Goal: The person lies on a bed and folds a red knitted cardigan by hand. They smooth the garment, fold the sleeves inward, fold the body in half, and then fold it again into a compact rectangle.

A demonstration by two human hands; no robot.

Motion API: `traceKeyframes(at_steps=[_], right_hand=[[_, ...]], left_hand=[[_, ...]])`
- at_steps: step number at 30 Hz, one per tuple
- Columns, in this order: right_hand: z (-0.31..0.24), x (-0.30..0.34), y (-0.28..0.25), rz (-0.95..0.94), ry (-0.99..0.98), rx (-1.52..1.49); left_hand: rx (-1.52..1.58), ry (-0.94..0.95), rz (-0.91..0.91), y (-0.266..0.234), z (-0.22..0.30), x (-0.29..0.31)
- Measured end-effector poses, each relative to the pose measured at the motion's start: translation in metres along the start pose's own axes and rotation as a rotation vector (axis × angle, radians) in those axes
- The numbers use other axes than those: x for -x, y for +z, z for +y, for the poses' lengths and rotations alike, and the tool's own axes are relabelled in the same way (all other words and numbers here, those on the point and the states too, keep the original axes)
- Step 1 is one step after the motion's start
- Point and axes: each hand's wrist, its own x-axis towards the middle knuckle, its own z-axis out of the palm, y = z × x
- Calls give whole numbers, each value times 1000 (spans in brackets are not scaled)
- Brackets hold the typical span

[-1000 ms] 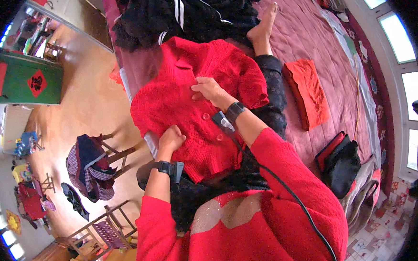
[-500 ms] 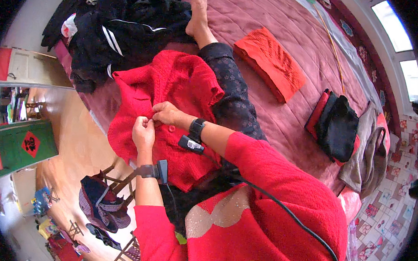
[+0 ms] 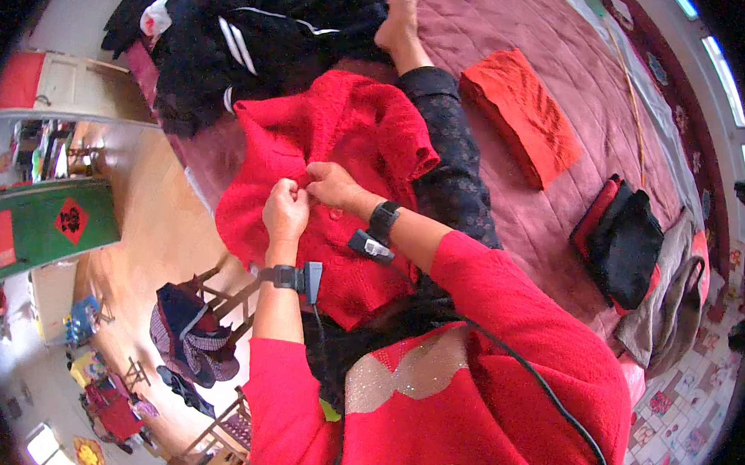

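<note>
A red knitted short-sleeved cardigan (image 3: pixel 266 154) lies spread over my lap and leg. Its front faces up, and a round red button (image 3: pixel 336 214) shows just below my right hand. With bent fingertips, my left hand (image 3: pixel 287 210) pinches the cardigan's front edge. Right beside it, my right hand (image 3: pixel 334 186) is closed on the same edge, thumb and forefinger together. The fingertips of both hands nearly meet, so whatever small part lies between them is hidden. Each wrist wears a black strap with a small device.
Dark clothes with white stripes (image 3: pixel 239 45) are heaped at the far left of the pink quilted bed (image 3: pixel 526 229). To the right lie a folded orange cloth (image 3: pixel 523 114), folded black garments (image 3: pixel 632 248) and a grey garment (image 3: pixel 662 301). A chair with clothes (image 3: pixel 191 332) stands on the floor at left.
The whole view has shifted, so the bed and clothes appear farther right and slightly higher. Both hands remain pinched at about the same spot on the cardigan, with only slight finger movement.
</note>
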Motion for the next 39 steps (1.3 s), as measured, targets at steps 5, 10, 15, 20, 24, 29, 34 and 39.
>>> traceKeyframes(at_steps=[5,10,15,20,24,29,34,39], right_hand=[[8,-4,1,-7,83,10],[-3,6,-3,53,-1,-16],[-13,11,-6,188,137,217],[-5,6,-6,125,116,57],[5,-2,-3,89,154,-291],[8,-7,-5,22,237,-484],[12,-10,-3,78,295,-421],[20,-11,-2,143,194,-300]], left_hand=[[147,-53,-44,0,-12,-7],[423,-112,-109,6,-26,-14],[448,-194,-147,15,-24,-14],[432,-54,-5,15,-18,-8],[757,-183,-134,9,-21,-7],[1045,-293,-289,5,-27,-8],[1081,-271,-143,13,-22,-6],[1017,-273,-178,14,-18,-6]])
